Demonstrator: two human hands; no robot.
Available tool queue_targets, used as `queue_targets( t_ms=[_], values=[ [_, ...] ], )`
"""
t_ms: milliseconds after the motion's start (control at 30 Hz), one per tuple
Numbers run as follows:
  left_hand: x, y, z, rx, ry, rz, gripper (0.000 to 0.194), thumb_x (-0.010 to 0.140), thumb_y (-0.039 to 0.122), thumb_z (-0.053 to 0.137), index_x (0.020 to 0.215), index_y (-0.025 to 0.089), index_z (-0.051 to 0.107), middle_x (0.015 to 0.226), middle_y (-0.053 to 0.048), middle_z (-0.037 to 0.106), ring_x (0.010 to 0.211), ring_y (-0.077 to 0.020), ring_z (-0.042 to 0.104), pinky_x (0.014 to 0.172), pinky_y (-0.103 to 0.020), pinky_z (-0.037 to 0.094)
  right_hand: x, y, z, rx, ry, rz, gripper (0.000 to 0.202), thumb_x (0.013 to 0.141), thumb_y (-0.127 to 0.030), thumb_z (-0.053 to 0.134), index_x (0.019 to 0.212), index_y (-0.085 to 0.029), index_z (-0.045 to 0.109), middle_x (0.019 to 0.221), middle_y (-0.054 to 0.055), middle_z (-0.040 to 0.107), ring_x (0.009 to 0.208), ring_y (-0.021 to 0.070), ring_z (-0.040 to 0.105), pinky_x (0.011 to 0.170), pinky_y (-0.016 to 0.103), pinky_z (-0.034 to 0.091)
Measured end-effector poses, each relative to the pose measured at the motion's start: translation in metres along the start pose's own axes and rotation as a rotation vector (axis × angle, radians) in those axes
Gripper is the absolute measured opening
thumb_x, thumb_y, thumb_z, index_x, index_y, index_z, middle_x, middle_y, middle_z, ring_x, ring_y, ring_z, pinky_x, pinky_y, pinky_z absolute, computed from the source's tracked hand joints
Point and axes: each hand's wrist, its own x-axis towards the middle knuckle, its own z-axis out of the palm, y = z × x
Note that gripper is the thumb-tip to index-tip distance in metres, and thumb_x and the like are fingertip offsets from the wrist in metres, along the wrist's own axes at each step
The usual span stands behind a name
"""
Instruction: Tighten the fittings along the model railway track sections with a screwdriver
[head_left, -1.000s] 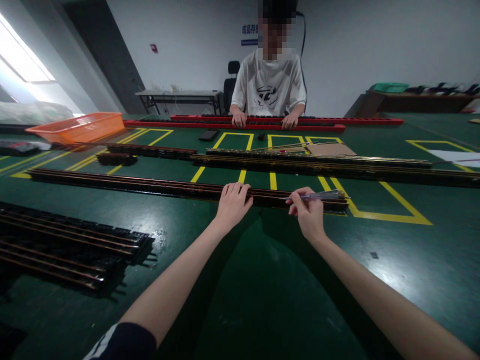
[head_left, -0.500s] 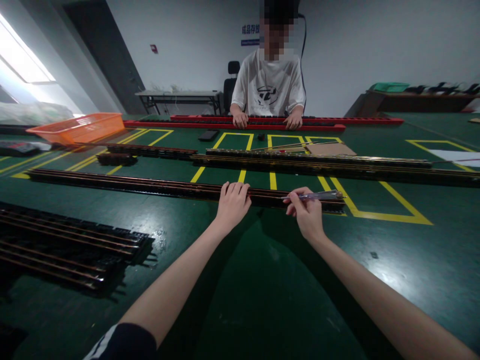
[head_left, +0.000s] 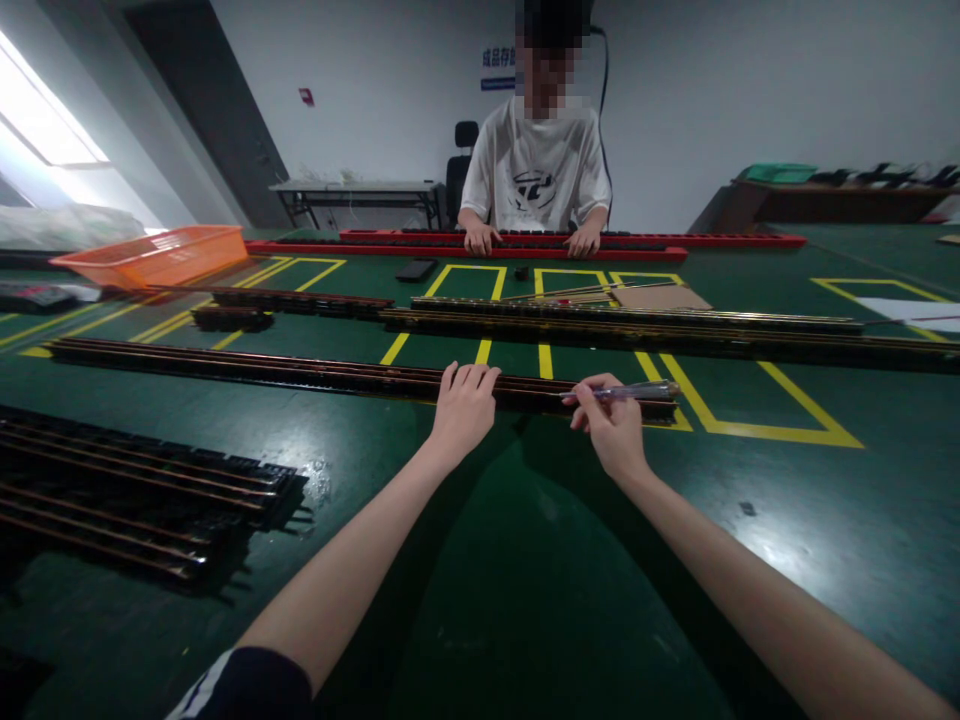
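A long black strip [head_left: 315, 373] with copper-coloured rods along it lies across the green table in front of me. My left hand [head_left: 465, 408] is closed over its near edge, fingers bent across the top. To the right, my right hand [head_left: 611, 425] holds a slim screwdriver [head_left: 637, 391] with a clear purplish handle, pinched between thumb and fingers. Its thin tip points left, at the strip's top near the right end; whether it touches a part there is too small to tell.
More black strips [head_left: 142, 460] lie at near left, others [head_left: 637, 325] beyond mine. An orange basket [head_left: 150, 262] stands at far left. Opposite, a co-worker [head_left: 534, 170] rests both hands on red bars [head_left: 645, 253]. A cardboard piece [head_left: 664, 297] and yellow tape lines mark the table.
The black strip has slid slightly left, its right end now nearer my right hand. My left hand has shifted a little left with it; the screwdriver stays almost in place.
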Motion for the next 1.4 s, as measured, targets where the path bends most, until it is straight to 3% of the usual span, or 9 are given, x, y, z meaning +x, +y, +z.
queue_targets(
  t_ms=[433, 833, 1067, 1400],
  values=[
    [0.0, -0.0035, 0.0035, -0.028, 0.051, 0.011, 0.041, 0.086, 0.002, 0.039, 0.118, 0.014, 0.061, 0.118, -0.01, 0.066, 0.116, -0.023, 0.058, 0.113, -0.049, 0.035, -0.0005, -0.0014, 0.0001, 0.036, 0.023, 0.013, 0.02, 0.086, -0.038, 0.057, 0.08, -0.019, 0.056, 0.072, 0.002, 0.066, 0.049, 0.01, 0.055, 0.044, 0.022, 0.041],
    [0.0005, -0.0047, 0.0029, -0.027, 0.034, -0.029, 0.045, 0.084, -0.001, 0.038, 0.119, 0.014, 0.062, 0.119, -0.008, 0.066, 0.116, -0.023, 0.057, 0.114, -0.048, 0.033, -0.0006, -0.0026, 0.0012, 0.077, 0.121, 0.06, 0.015, 0.085, -0.031, 0.055, 0.076, -0.019, 0.054, 0.066, 0.001, 0.064, 0.046, 0.0091, 0.054, 0.044, 0.022, 0.04],
    [0.0013, -0.0043, 0.0021, -0.051, 0.029, -0.047, 0.046, 0.082, -0.003, 0.038, 0.117, 0.015, 0.062, 0.118, -0.008, 0.066, 0.115, -0.0226, 0.057, 0.113, -0.047, 0.034, -0.0009, -0.0017, -0.0003, 0.042, 0.029, 0.04, 0.016, 0.086, -0.034, 0.056, 0.08, -0.019, 0.055, 0.071, 0.002, 0.066, 0.049, 0.0099, 0.056, 0.045, 0.023, 0.04],
    [0.0011, -0.0032, 0.0009, -0.047, 0.031, -0.062, 0.047, 0.082, -0.003, 0.038, 0.117, 0.016, 0.062, 0.119, -0.007, 0.067, 0.115, -0.0227, 0.058, 0.112, -0.049, 0.035, -0.0007, -0.0028, 0.0006, 0.064, 0.086, 0.049, 0.014, 0.085, -0.031, 0.056, 0.077, -0.019, 0.054, 0.068, 0.001, 0.065, 0.047, 0.0097, 0.054, 0.044, 0.023, 0.04]
  ],
)
